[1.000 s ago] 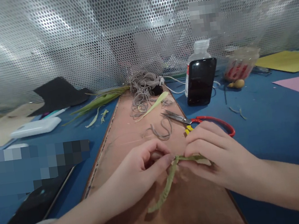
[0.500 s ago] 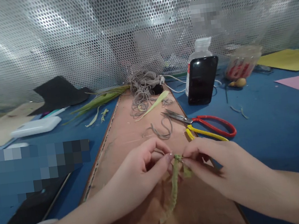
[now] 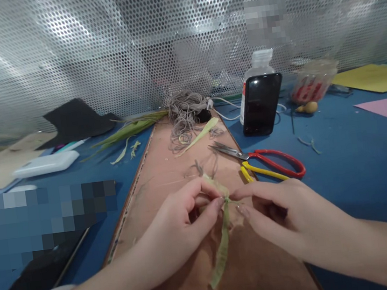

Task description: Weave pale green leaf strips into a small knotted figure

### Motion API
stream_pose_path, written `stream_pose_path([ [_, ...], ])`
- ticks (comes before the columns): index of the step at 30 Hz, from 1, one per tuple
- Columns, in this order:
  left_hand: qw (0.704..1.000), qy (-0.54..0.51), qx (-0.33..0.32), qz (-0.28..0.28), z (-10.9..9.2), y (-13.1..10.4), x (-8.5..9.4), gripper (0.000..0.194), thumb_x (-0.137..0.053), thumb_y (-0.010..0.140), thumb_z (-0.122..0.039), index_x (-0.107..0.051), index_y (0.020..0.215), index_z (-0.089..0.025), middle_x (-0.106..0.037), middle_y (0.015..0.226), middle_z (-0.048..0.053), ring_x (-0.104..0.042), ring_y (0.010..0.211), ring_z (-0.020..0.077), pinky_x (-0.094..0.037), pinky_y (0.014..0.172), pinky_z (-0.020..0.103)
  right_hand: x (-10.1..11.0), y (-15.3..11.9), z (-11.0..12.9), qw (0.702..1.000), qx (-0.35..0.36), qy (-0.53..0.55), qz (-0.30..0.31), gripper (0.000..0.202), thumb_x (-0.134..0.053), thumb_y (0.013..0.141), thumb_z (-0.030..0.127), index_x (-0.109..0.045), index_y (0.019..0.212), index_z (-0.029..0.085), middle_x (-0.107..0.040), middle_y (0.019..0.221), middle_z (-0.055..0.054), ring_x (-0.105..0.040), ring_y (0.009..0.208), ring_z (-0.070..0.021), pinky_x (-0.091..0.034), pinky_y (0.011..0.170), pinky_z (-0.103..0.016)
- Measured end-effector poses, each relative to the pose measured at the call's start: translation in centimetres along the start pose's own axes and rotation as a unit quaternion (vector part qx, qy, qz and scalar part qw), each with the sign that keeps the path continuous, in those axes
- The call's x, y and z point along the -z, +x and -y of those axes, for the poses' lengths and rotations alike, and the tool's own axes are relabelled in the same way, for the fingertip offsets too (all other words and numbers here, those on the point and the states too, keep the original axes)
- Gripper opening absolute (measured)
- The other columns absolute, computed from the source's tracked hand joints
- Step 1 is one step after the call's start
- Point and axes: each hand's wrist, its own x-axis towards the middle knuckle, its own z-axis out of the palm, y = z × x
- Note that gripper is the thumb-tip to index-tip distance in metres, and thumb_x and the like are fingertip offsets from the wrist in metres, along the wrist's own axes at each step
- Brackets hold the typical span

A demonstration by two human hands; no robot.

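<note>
Working over the long brown board (image 3: 169,176) that runs up the middle of the blue worktop (image 3: 350,154), we have open board ahead of our hands and bare blue surface off the board's right edge toward the worktop's right side. The far edge of the worktop is closed off by a perforated metal screen (image 3: 97,48).

Our left hand (image 3: 185,221) has its grip pressed together, thumb and forefinger pinching the top of a green leaf strip (image 3: 223,249). Our right hand (image 3: 279,214) meets it from the other side, its fingertips (image 3: 237,195) pinching the same knotted point of the strip. From that point the strip hangs down toward us and rests on the board between our forearms, near the board's near end; a short pale end sticks up just beyond the left thumb.

Just past our right hand, scissors (image 3: 262,162) with red and yellow handles lie across the board's right edge, blades pointing toward the board's middle. Farther up the board sits a tangle of grey cord (image 3: 184,113) with a pale leaf piece (image 3: 201,134) beside it. A dark phone (image 3: 261,103) stands propped against a clear bottle (image 3: 257,66) near the far edge. More green leaves (image 3: 128,130) lie left of the board, and another phone (image 3: 48,266) lies flat at the near left corner.
</note>
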Motion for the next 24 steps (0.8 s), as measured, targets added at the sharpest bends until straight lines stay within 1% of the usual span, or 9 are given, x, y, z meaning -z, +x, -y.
stream_pose_path([
  [3, 1.000, -0.005, 0.004, -0.003, -0.06, -0.03, 0.04, 0.012, -0.045, 0.085, -0.033, -0.049, 0.084, -0.022, -0.058, 0.067, -0.005, -0.049, 0.060, 0.0081, -0.033, 0.053, 0.018, -0.04, 0.07, 0.08, 1.000, -0.020, 0.002, 0.020, 0.021, -0.040, 0.084, 0.029, -0.057, 0.078, 0.018, -0.043, 0.048, 0.005, -0.039, 0.041, -0.0073, -0.026, 0.040, -0.020],
  [5, 1.000, -0.016, 0.002, 0.001, -0.05, -0.06, 0.07, 0.010, -0.046, 0.086, -0.031, -0.049, 0.084, -0.022, -0.057, 0.066, -0.006, -0.049, 0.059, 0.0071, -0.034, 0.053, 0.017, -0.09, 0.10, 0.13, 0.999, -0.021, -0.002, 0.029, 0.023, -0.039, 0.084, 0.029, -0.058, 0.077, 0.018, -0.041, 0.047, 0.005, -0.038, 0.041, -0.0073, -0.026, 0.039, -0.020],
  [8, 1.000, -0.016, 0.000, 0.005, 0.00, -0.06, 0.09, 0.008, -0.045, 0.086, -0.029, -0.049, 0.085, -0.023, -0.057, 0.068, -0.006, -0.050, 0.062, 0.0076, -0.035, 0.056, 0.017, -0.06, 0.12, 0.19, 0.999, -0.008, 0.001, 0.031, 0.023, -0.038, 0.084, 0.028, -0.057, 0.077, 0.018, -0.037, 0.046, 0.006, -0.035, 0.040, -0.0065, -0.025, 0.038, -0.019],
  [11, 1.000, -0.006, 0.005, 0.008, -0.04, 0.05, 0.12, 0.009, -0.045, 0.086, -0.031, -0.048, 0.084, -0.023, -0.057, 0.069, -0.005, -0.050, 0.063, 0.0089, -0.035, 0.057, 0.019, 0.06, 0.09, 0.18, 0.999, 0.004, 0.006, 0.037, 0.019, -0.039, 0.084, 0.025, -0.057, 0.080, 0.018, -0.037, 0.046, 0.007, -0.035, 0.039, -0.0058, -0.025, 0.038, -0.018],
  [14, 1.000, -0.012, 0.014, 0.013, -0.16, 0.11, 0.15, 0.010, -0.044, 0.086, -0.031, -0.047, 0.084, -0.022, -0.057, 0.070, -0.005, -0.050, 0.064, 0.0093, -0.035, 0.058, 0.020, 0.11, 0.04, 0.06, 1.000, 0.003, 0.005, 0.028, 0.018, -0.041, 0.082, 0.023, -0.056, 0.091, 0.018, -0.040, 0.046, 0.007, -0.037, 0.039, -0.0060, -0.028, 0.039, -0.017],
  [16, 1.000, -0.015, 0.020, 0.013, -0.17, 0.09, 0.14, 0.010, -0.045, 0.086, -0.032, -0.047, 0.084, -0.022, -0.059, 0.071, -0.005, -0.051, 0.064, 0.0098, -0.035, 0.057, 0.021, 0.04, 0.05, -0.06, 1.000, 0.011, 0.013, 0.018, 0.025, -0.042, 0.082, 0.022, -0.053, 0.104, 0.019, -0.040, 0.046, 0.008, -0.038, 0.039, -0.0062, -0.029, 0.039, -0.017],
  [18, 0.999, -0.017, 0.027, 0.011, -0.11, 0.06, 0.12, 0.012, -0.045, 0.085, -0.034, -0.046, 0.084, -0.022, -0.059, 0.072, -0.004, -0.051, 0.063, 0.0102, -0.034, 0.056, 0.021, -0.10, 0.12, -0.22, 0.999, 0.025, 0.020, 0.014, 0.031, -0.042, 0.082, 0.021, -0.050, 0.112, 0.020, -0.039, 0.046, 0.009, -0.037, 0.038, -0.0063, -0.030, 0.039, -0.016],
  [21, 0.999, -0.035, 0.033, 0.015, -0.04, 0.11, 0.13, 0.012, -0.046, 0.085, -0.034, -0.045, 0.085, -0.021, -0.060, 0.071, -0.003, -0.053, 0.067, 0.0116, -0.037, 0.059, 0.022, -0.36, 0.19, -0.48, 0.999, 0.037, 0.023, 0.004, 0.034, -0.042, 0.082, 0.020, -0.051, 0.114, 0.020, -0.040, 0.049, 0.008, -0.037, 0.040, -0.0066, -0.032, 0.040, -0.016],
  [24, 0.997, -0.065, 0.014, 0.030, -0.16, 0.25, 0.21, 0.012, -0.045, 0.086, -0.031, -0.046, 0.093, -0.021, -0.061, 0.074, -0.002, -0.056, 0.073, 0.0131, -0.041, 0.068, 0.025, -0.53, 0.16, -0.72, 0.999, 0.037, 0.037, -0.006, 0.038, -0.041, 0.080, 0.015, -0.051, 0.117, 0.021, -0.044, 0.054, 0.006, -0.037, 0.044, -0.0069, -0.035, 0.044, -0.016],
])
